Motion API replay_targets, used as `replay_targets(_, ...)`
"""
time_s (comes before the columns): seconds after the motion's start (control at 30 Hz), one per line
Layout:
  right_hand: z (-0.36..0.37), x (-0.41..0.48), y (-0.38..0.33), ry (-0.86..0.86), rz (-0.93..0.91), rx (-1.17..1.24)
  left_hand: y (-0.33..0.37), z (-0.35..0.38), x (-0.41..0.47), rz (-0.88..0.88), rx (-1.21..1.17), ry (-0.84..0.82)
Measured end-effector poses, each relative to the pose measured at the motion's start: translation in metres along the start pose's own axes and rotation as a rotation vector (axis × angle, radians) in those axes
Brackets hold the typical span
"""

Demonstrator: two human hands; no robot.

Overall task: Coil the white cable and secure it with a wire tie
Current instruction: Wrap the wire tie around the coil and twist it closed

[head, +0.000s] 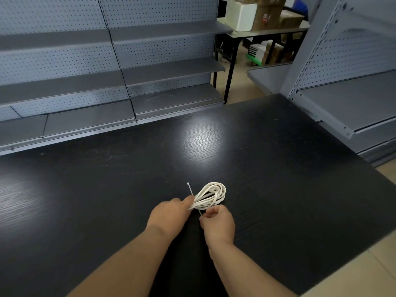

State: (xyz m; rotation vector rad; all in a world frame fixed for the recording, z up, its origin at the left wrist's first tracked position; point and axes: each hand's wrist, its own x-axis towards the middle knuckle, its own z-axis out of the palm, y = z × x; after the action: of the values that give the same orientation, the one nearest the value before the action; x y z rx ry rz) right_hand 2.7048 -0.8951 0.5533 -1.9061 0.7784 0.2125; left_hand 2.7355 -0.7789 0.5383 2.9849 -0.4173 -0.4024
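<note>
I had the white cable (203, 200) wound into a teardrop-shaped coil on the black table (278, 168), at about 6 o'clock from the tabletop's middle and close in front of me. Its long axis ran on a slant. The narrow, gathered end pointed toward 8 o'clock, at my hands, and the rounded loop end pointed away toward 2 o'clock. The loop end lay on the tabletop.

My left hand (171, 213) came in from 7 o'clock with its fingers curled, and its fingertips pinched the narrow end of the coil, holding the strands together. The wire tie (189, 188) crossed that same narrow end, and its own long axis ran from 11 o'clock to 5 o'clock. Its small square head stuck out past my left fingertips toward 11 o'clock, just beside the coil. Its thin tail came out on the near side. My right hand (218, 225), at 5 o'clock from the coil, was closed almost into a fist, with thumb and forefinger pinching that tail. I could not tell whether the tie passed under or around the strands, since my fingers hid the crossing.

Grey pegboard shelving (85, 82) stood along the table's far edge from 10 to 12 o'clock, and a second shelving unit (353, 82) stood at 2 o'clock. Between them, at 1 o'clock, a folding table (267, 32) carried cardboard boxes (267, 16) and a white foam box (241, 15).
</note>
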Motion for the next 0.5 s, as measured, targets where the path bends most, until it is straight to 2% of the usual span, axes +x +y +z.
replay_targets(0.17, 0.000, 0.001, 0.001, -0.060, 0.051, 0.089, -0.001, 0.002, 0.002, 0.008, 0.025, -0.016)
replay_targets(0.37, -0.025, 0.002, -0.012, -0.311, 0.194, 0.370, 0.000, 0.000, 0.002, 0.010, 0.052, -0.033)
replay_targets(0.5, -0.036, 0.004, -0.018, -0.413, 0.240, 0.545, 0.001, -0.003, 0.001, 0.014, 0.055, -0.037)
